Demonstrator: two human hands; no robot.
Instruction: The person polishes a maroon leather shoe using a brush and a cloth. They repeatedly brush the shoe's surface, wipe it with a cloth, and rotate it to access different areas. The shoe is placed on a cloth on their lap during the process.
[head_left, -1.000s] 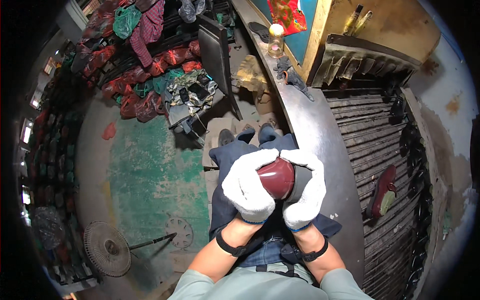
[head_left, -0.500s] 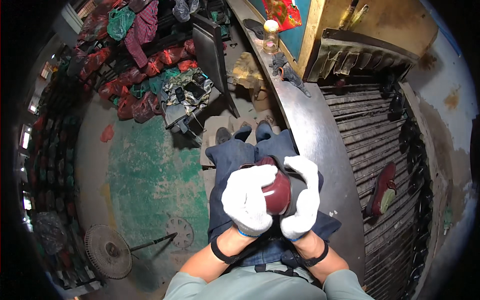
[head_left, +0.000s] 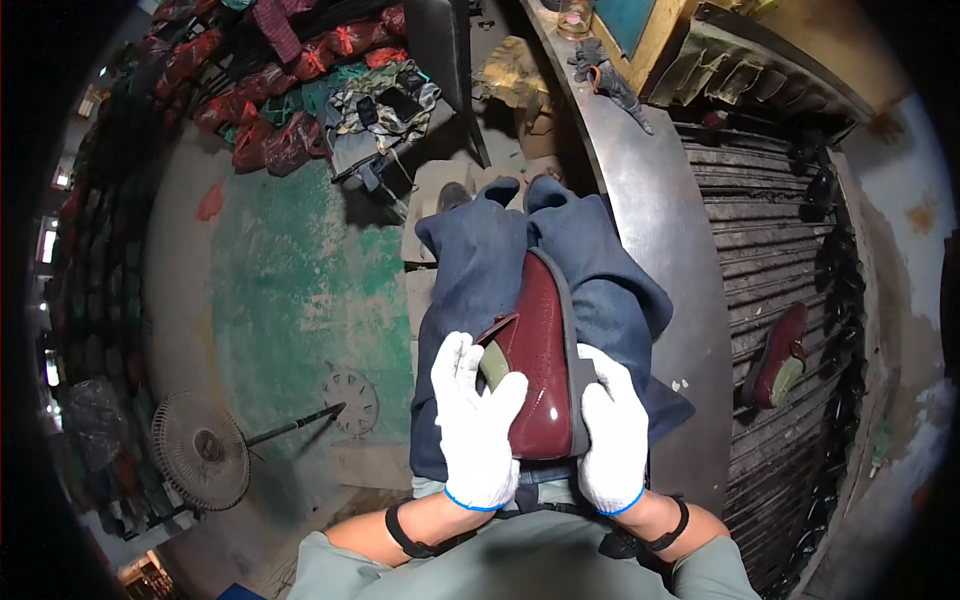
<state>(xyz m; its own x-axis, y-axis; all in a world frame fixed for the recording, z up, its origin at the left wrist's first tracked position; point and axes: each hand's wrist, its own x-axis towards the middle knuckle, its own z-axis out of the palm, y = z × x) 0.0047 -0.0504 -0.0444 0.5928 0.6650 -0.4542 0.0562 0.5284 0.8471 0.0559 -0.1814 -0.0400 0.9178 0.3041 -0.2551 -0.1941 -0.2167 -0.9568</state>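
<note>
A glossy dark red leather shoe (head_left: 543, 370) with a dark sole rests on its side over my lap, its toe pointing away from me. My left hand (head_left: 477, 430), in a white knitted glove, lies along the upper beside the pale green-lined opening, thumb against the leather. From the other side my right hand (head_left: 613, 435), gloved alike, presses on the sole near the heel. Between them the two hands hold the shoe; part of the right fingers is hidden behind it. A similar red shoe (head_left: 777, 360) lies on the slatted rack (head_left: 755, 240) at right.
A smooth metal ledge (head_left: 680, 270) runs along my right side, with a dark glove (head_left: 610, 85) at its far end. On the left stands a fan (head_left: 203, 450) on the floor. Further off are a chair piled with clothes (head_left: 385, 105) and several red bags (head_left: 290, 140).
The shoe has turned from a foreshortened view to lying lengthwise, toe away from me. My hands have shifted slightly nearer my body and opened somewhat around it. The view has tilted downward.
</note>
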